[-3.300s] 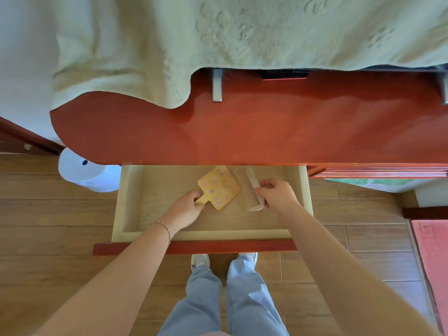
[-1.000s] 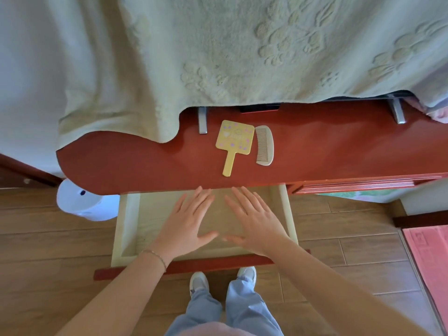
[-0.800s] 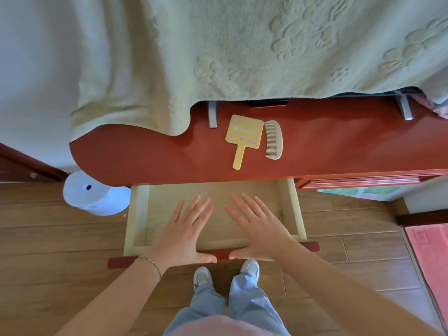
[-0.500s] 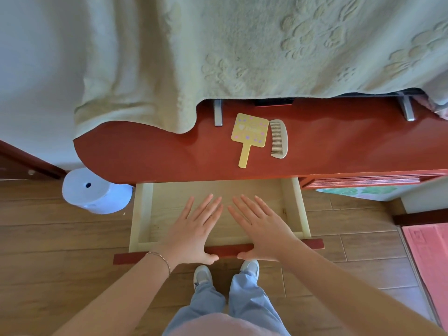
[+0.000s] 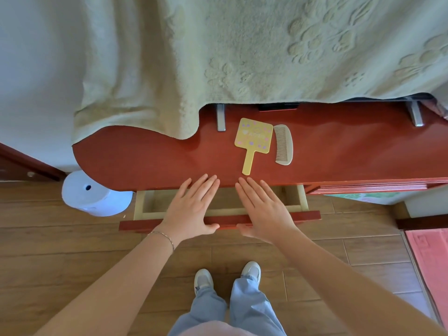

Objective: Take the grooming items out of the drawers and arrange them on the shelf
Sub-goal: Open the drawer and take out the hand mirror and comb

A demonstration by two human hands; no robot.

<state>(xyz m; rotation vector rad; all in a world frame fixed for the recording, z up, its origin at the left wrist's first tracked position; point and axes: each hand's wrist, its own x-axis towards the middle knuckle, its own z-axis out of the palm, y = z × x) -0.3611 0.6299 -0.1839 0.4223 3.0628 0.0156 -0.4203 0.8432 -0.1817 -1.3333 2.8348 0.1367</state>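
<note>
Head view: left hand (image 5: 191, 212) and right hand (image 5: 264, 212), fingers straight, holding nothing, press the drawer (image 5: 308, 215) front; mirror (image 5: 253, 139) and comb (image 5: 283, 147) lie side by side on the shelf (image 5: 145, 158).

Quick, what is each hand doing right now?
Left hand: open, fingers straight, on the drawer front, holding nothing.
Right hand: open, fingers straight, on the same front, holding nothing.

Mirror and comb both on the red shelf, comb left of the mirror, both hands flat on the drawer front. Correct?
Not quite. The head view shows the comb to the right of the yellow mirror, not left. The rest holds: both lie on the red shelf, and the left hand and right hand are flat at the drawer front.
</note>
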